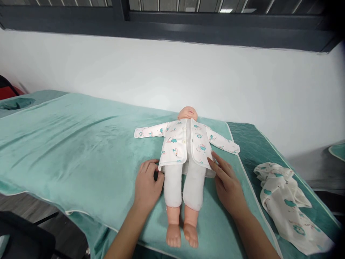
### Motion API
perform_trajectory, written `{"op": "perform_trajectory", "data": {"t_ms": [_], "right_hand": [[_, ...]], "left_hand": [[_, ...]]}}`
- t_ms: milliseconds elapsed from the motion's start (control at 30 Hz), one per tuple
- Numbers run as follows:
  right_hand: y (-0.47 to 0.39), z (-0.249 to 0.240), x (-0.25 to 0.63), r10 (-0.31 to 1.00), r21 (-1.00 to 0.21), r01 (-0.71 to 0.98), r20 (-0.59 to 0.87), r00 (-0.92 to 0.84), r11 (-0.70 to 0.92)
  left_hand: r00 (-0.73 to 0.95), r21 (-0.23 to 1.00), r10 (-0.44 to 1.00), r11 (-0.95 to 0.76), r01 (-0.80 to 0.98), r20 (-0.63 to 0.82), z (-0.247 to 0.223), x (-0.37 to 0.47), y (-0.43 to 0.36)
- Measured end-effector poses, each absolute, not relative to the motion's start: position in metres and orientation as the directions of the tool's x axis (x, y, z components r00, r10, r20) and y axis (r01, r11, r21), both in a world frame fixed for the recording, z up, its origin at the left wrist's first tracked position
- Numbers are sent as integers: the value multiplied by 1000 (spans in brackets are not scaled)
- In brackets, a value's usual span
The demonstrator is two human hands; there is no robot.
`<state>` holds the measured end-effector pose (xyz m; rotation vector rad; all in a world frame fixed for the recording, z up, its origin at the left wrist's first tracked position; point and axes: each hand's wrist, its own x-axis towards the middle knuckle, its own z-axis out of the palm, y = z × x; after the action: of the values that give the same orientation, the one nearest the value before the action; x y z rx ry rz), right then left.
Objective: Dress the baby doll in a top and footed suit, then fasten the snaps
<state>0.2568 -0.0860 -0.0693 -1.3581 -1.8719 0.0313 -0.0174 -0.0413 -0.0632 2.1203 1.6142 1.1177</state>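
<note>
A baby doll (185, 187) lies on its back with its head toward the wall, its white padded legs and bare feet pointing at me. It wears a white printed baby jacket (174, 142), unfastened down the front, with both sleeves spread sideways. My left hand (148, 185) rests beside the doll's leg, fingers curled and closed at the jacket's lower left corner; the fingertips are partly hidden. On the other side, my right hand (228, 181) has its fingers stretched out, touching the jacket's lower right edge, with its thumb hidden.
A green cloth (81, 144) covers the table under the doll. To the right lies a crumpled white printed garment (288, 208). Behind the table stands a white wall (134, 72) below a dark window frame (215, 28). A black chair (25, 233) is at the lower left.
</note>
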Motion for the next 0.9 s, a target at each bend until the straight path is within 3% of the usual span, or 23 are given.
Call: {"op": "perform_trajectory", "data": {"t_ms": [900], "right_hand": [[-88,-65,254,809,-508,747,583,-69,430]], "left_hand": [[94,651,906,-366,665,414,-63,-18,-42]]}}
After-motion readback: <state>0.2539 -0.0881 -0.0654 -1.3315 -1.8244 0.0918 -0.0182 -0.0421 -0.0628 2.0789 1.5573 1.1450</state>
